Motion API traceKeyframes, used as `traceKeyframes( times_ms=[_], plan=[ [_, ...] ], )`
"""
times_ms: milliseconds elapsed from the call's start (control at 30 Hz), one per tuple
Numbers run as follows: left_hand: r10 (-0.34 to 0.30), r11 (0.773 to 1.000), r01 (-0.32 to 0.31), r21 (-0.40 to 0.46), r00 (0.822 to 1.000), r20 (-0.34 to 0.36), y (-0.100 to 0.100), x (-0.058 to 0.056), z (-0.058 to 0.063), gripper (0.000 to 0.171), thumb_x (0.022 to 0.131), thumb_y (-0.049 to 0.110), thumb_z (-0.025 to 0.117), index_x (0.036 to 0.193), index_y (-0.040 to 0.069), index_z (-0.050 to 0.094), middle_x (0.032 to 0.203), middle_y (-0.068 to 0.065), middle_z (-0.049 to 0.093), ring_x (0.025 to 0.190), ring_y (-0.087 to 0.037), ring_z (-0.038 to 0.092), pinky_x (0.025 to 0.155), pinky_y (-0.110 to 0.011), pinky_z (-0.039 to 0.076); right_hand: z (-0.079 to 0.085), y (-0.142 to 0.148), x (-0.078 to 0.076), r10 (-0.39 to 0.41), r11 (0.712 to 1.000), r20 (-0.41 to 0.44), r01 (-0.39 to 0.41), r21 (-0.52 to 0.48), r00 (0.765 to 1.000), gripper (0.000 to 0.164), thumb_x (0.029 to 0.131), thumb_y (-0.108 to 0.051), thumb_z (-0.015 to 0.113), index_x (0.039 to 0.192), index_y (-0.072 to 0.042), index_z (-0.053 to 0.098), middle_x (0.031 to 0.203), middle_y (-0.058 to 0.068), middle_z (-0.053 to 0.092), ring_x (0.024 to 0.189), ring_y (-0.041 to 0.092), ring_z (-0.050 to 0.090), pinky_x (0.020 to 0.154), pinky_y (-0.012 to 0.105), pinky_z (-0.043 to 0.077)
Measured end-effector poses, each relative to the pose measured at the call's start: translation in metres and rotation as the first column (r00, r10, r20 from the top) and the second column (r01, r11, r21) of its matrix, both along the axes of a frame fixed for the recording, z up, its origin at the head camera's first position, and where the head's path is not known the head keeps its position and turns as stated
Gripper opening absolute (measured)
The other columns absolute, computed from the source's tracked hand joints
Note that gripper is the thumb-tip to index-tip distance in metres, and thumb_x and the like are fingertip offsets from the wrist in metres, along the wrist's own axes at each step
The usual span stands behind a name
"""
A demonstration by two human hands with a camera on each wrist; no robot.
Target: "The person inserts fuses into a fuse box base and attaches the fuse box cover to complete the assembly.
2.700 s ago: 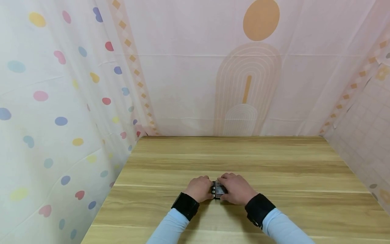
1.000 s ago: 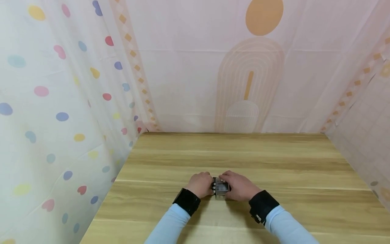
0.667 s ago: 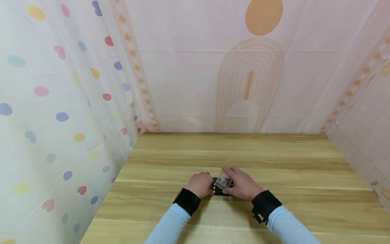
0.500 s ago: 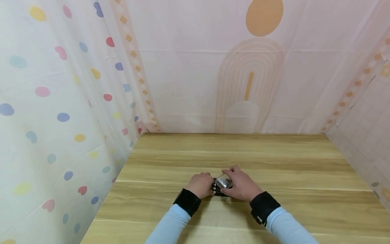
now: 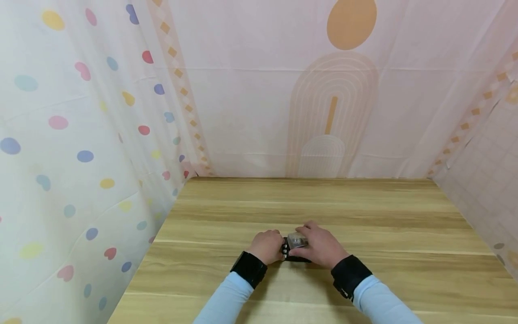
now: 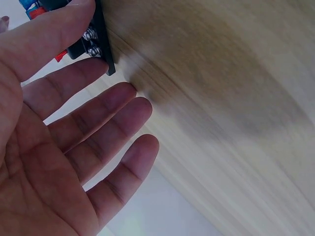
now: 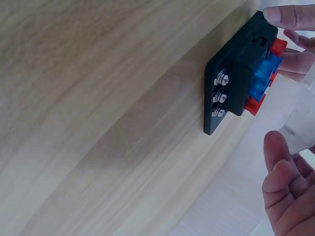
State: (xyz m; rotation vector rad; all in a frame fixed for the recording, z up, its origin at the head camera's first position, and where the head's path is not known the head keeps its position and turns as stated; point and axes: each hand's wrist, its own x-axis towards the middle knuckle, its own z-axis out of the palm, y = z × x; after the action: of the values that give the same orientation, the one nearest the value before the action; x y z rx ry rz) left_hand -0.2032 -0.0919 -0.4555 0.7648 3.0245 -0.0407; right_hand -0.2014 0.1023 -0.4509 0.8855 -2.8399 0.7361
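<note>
A black fuse block [image 7: 236, 73] with screw terminals and red and blue blade fuses [image 7: 266, 76] lies on the wooden table. My left hand [image 5: 265, 246] pinches its left end between thumb and index finger; the other fingers spread loosely in the left wrist view, where part of the block [image 6: 103, 37] shows at the top. With thumb and fingers, my right hand [image 5: 322, 246] grips a clear plastic cover [image 5: 296, 240]. The cover is off the fuses, tilted above the block, as the right wrist view shows a gap between them. The palm hides part of the cover.
The wooden table [image 5: 364, 202] stretches around the hands. A pale patterned curtain [image 5: 251, 112] hangs behind its far edge, with a dotted curtain [image 5: 81, 189] on the left. Black bands [image 5: 351, 276] wrap both wrists.
The clear cover sat over the fuse block earlier. My right hand has lifted it off and tilted it, then turned it slightly above the block. My left hand has kept its hold.
</note>
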Motion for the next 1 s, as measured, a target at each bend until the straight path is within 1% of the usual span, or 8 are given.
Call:
traceKeyframes(
  times_ms=[100, 267, 367, 467, 567, 700, 867, 1000],
  plan=[
    [-0.005, 1.000, 0.005, 0.002, 1.000, -0.007, 0.000, 0.000, 0.001, 0.021, 0.075, 0.029, 0.086, 0.078, 0.016, 0.071, 0.080, 0.001, 0.060, 0.075, -0.017, 0.060, 0.061, -0.034, 0.051, 0.000, 0.000, -0.001, -0.013, 1.000, -0.005, 0.013, -0.003, 1.000, 0.064, 0.081, -0.041, 0.081, 0.127, 0.001, 0.063, 0.117, 0.016, 0.059, 0.089, 0.023, 0.061, 0.077, 0.038, 0.053],
    [0.000, 1.000, 0.000, 0.003, 1.000, -0.009, 0.000, 0.000, 0.000, 0.023, 0.075, 0.031, 0.086, 0.077, 0.016, 0.070, 0.079, 0.002, 0.059, 0.075, -0.016, 0.060, 0.060, -0.033, 0.050, -0.001, 0.000, -0.002, -0.006, 0.999, -0.038, 0.008, 0.035, 0.999, 0.059, 0.082, -0.035, 0.082, 0.125, 0.001, 0.064, 0.114, 0.014, 0.059, 0.090, 0.022, 0.063, 0.077, 0.037, 0.054],
    [0.006, 1.000, -0.006, 0.001, 1.000, -0.007, 0.001, 0.000, 0.000, 0.023, 0.075, 0.031, 0.087, 0.078, 0.016, 0.070, 0.079, 0.002, 0.058, 0.073, -0.015, 0.059, 0.060, -0.033, 0.050, -0.002, -0.001, -0.002, 0.013, 0.995, -0.084, -0.005, 0.095, 0.996, 0.058, 0.082, -0.040, 0.081, 0.123, -0.002, 0.066, 0.112, 0.012, 0.060, 0.086, 0.019, 0.062, 0.073, 0.037, 0.054],
    [0.004, 1.000, -0.004, 0.000, 1.000, -0.009, 0.000, 0.000, 0.000, 0.023, 0.075, 0.031, 0.087, 0.079, 0.015, 0.070, 0.079, 0.002, 0.059, 0.072, -0.014, 0.059, 0.060, -0.032, 0.050, -0.004, -0.001, -0.001, 0.038, 0.988, -0.131, -0.017, 0.156, 0.991, 0.053, 0.080, -0.045, 0.081, 0.116, -0.007, 0.069, 0.103, 0.006, 0.062, 0.078, 0.015, 0.060, 0.063, 0.034, 0.051],
    [0.002, 1.000, -0.002, -0.004, 1.000, -0.006, 0.000, 0.000, 0.000, 0.022, 0.076, 0.030, 0.086, 0.081, 0.015, 0.071, 0.080, 0.002, 0.060, 0.073, -0.014, 0.059, 0.061, -0.032, 0.050, -0.006, -0.003, -0.001, 0.050, 0.979, -0.147, -0.020, 0.201, 0.988, 0.050, 0.077, -0.047, 0.082, 0.109, -0.010, 0.071, 0.094, 0.002, 0.062, 0.073, 0.014, 0.056, 0.059, 0.032, 0.047],
    [0.007, 1.000, -0.007, -0.001, 1.000, -0.007, 0.000, 0.001, 0.001, 0.022, 0.075, 0.030, 0.086, 0.082, 0.015, 0.072, 0.080, 0.002, 0.059, 0.073, -0.014, 0.058, 0.062, -0.032, 0.050, -0.010, -0.005, -0.001, 0.041, 0.968, -0.156, 0.000, 0.253, 0.987, 0.051, 0.075, -0.049, 0.082, 0.108, -0.011, 0.073, 0.092, 0.002, 0.063, 0.076, 0.017, 0.054, 0.064, 0.035, 0.047],
    [0.010, 1.000, -0.010, 0.003, 1.000, -0.012, 0.001, 0.001, 0.000, 0.024, 0.075, 0.031, 0.087, 0.082, 0.014, 0.073, 0.080, 0.002, 0.059, 0.072, -0.014, 0.058, 0.062, -0.032, 0.051, -0.010, -0.008, 0.002, 0.013, 0.963, -0.171, 0.034, 0.266, 0.985, 0.053, 0.075, -0.050, 0.082, 0.107, -0.009, 0.073, 0.093, 0.003, 0.064, 0.082, 0.022, 0.054, 0.073, 0.041, 0.047],
    [0.013, 1.000, -0.013, 0.000, 1.000, -0.014, 0.001, 0.001, -0.001, 0.024, 0.074, 0.032, 0.087, 0.083, 0.014, 0.073, 0.080, 0.002, 0.060, 0.072, -0.014, 0.058, 0.062, -0.032, 0.051, -0.013, -0.009, 0.002, -0.001, 0.961, -0.181, 0.051, 0.270, 0.984, 0.053, 0.076, -0.051, 0.081, 0.108, -0.010, 0.073, 0.094, 0.004, 0.065, 0.083, 0.023, 0.055, 0.073, 0.042, 0.046]
  ],
)
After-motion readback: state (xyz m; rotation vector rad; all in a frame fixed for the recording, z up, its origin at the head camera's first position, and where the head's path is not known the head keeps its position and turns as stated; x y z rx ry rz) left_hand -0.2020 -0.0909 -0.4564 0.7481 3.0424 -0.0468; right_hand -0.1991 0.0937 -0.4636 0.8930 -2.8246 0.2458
